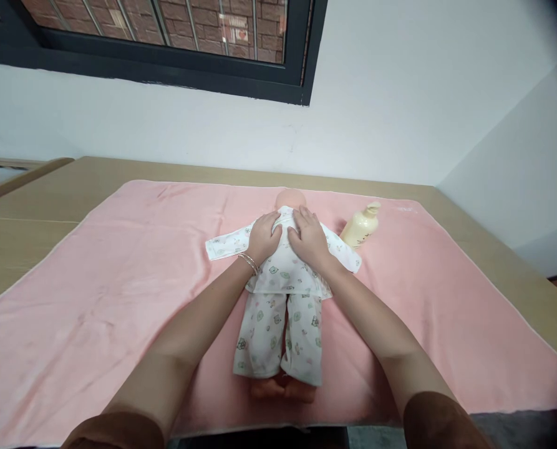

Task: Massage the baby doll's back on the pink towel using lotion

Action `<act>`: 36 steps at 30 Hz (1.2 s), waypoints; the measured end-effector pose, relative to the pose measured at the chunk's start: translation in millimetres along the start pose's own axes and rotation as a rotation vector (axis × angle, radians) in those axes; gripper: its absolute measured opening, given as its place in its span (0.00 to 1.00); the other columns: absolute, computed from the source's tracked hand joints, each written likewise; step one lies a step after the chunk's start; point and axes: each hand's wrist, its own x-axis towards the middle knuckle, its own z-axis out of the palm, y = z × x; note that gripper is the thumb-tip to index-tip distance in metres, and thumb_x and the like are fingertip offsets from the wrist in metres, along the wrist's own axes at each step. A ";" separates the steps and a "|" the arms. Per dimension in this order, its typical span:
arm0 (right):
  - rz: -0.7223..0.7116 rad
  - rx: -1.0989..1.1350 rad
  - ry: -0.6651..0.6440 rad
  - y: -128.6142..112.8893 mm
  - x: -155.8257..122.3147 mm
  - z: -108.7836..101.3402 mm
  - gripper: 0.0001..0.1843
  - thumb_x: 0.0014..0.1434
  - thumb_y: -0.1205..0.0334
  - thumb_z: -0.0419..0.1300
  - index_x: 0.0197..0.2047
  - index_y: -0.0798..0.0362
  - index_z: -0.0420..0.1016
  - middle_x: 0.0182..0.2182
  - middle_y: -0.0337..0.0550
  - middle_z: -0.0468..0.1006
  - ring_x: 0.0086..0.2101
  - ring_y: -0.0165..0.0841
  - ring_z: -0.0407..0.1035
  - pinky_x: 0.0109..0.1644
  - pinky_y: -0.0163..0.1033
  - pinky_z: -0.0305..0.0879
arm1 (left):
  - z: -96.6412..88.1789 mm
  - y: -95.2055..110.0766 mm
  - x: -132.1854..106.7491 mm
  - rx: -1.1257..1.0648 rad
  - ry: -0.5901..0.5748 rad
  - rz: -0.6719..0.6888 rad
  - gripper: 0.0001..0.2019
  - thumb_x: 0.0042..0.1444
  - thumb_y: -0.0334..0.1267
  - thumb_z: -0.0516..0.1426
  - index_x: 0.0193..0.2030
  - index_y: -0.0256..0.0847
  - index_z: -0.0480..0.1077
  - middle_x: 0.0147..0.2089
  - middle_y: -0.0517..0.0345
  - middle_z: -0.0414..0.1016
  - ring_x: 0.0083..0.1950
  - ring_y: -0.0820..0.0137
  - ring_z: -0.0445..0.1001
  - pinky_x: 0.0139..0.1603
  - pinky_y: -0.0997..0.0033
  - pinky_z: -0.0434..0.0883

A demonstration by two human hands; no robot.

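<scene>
A baby doll (282, 299) in white printed pyjamas lies face down on a pink towel (119, 280), its head (290, 198) pointing away from me and its bare feet near me. My left hand (263, 236) rests flat on the doll's upper back, left of the spine, fingers stretched out. A thin bracelet circles that wrist. My right hand (309, 236) lies flat beside it on the right half of the back, fingers extended toward the neck. Both palms press on the shirt and hold nothing.
A cream pump bottle (361, 226) lies tilted on the towel just right of the doll's shoulder. The towel covers a wooden table (35, 212) that stands against a white wall, with a dark-framed window above. A wooden rail shows at far left.
</scene>
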 end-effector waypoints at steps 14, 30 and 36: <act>-0.127 -0.003 -0.588 -5.5 -12.3 -89.5 0.30 0.67 0.54 0.53 0.70 0.53 0.59 0.68 0.50 0.57 0.67 0.47 0.53 0.68 0.50 0.57 | -10.1 18.7 3.8 0.085 -0.024 -0.017 0.19 0.58 0.37 0.50 0.53 0.37 0.73 0.55 0.44 0.77 0.59 0.55 0.73 0.64 0.50 0.69; 0.292 0.004 -0.215 83.9 -26.7 -183.7 0.33 0.63 0.65 0.48 0.71 0.58 0.53 0.71 0.52 0.50 0.70 0.45 0.42 0.72 0.56 0.49 | -11.8 134.9 46.2 -1.243 -0.461 -0.634 0.24 0.61 0.50 0.43 0.50 0.39 0.72 0.58 0.41 0.76 0.60 0.55 0.75 0.60 0.49 0.74; 0.292 -0.103 -0.327 71.6 -20.9 -178.6 0.28 0.59 0.74 0.46 0.63 0.60 0.64 0.69 0.56 0.56 0.68 0.46 0.51 0.68 0.53 0.57 | 29.6 169.6 67.8 -1.519 -0.510 -0.950 0.28 0.60 0.49 0.46 0.62 0.35 0.64 0.60 0.37 0.72 0.61 0.58 0.74 0.56 0.57 0.77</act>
